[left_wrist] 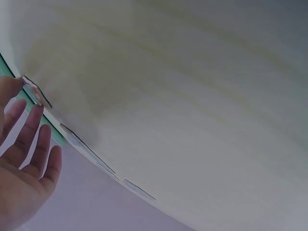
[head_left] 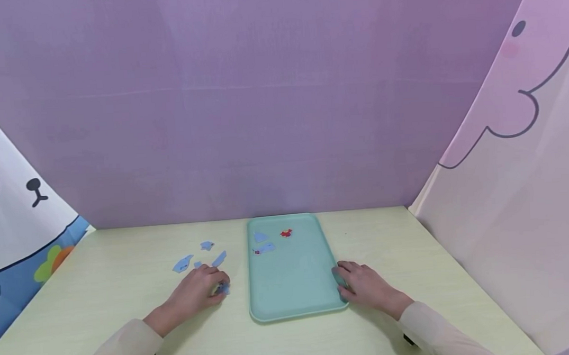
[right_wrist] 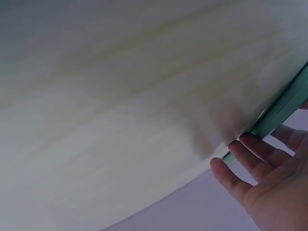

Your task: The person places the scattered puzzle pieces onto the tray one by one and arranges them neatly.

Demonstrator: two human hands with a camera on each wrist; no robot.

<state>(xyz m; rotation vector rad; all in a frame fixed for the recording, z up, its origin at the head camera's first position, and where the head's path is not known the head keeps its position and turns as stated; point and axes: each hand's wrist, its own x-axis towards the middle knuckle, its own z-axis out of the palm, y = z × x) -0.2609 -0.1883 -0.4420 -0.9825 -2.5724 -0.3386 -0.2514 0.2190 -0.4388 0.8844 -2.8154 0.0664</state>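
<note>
My left hand (head_left: 194,290) pinches a small flat irregular piece (head_left: 223,288), mostly blue, left of the tray. In the left wrist view the thumb and a fingertip hold this thin piece (left_wrist: 37,91) by its edges, close to the table; the other fingers are spread loosely. At the tray's right side, my right hand (head_left: 370,287) holds the light green tray (head_left: 298,283) by its rim. The right wrist view shows the fingers (right_wrist: 250,161) against the tray's side (right_wrist: 284,106), the thumb mostly hidden. Inside the tray lie blue pieces (head_left: 266,247) and a red piece (head_left: 286,233), near its far end.
Several loose blue pieces lie on the pale table just beyond the left hand, among them a left one (head_left: 183,263), a far one (head_left: 207,245) and a narrow one (head_left: 219,258). A purple backdrop (head_left: 282,119) rises behind the table, with printed cloths at both sides.
</note>
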